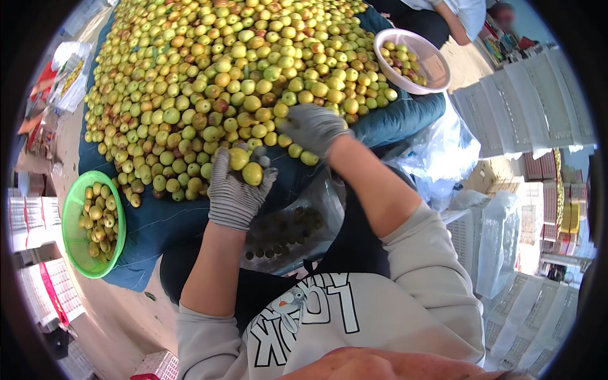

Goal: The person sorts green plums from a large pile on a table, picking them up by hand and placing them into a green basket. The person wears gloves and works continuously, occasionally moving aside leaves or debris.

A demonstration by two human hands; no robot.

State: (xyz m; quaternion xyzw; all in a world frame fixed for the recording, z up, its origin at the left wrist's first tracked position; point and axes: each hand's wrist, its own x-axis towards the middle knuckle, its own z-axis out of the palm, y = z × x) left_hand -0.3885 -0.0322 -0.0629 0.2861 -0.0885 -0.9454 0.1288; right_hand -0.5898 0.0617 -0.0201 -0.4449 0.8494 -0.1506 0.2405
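Observation:
A large heap of yellow-green jujubes (pixel 199 85), some with brown patches, lies on a dark blue quilted cloth (pixel 161 216) before me. My left hand (pixel 240 190), in a grey striped knit glove, is turned palm up at the heap's near edge. Two jujubes (pixel 245 166) rest in its curled fingers. My right hand (pixel 313 127), also gloved, reaches onto the near right side of the heap, fingers down among the fruit. It is blurred, and its fingertips are partly hidden, so whether it grips a jujube is unclear. Below the hands, clear plastic (pixel 294 228) covers more fruit.
A green plastic basket (pixel 95 223) with jujubes sits at the left; a pink basket (pixel 412 61), partly filled, at the upper right. Another person's arm (pixel 451 23) is beyond it. Plastic-lined crates (pixel 527 99) are stacked at right. White crates (pixel 52 289) stand at left.

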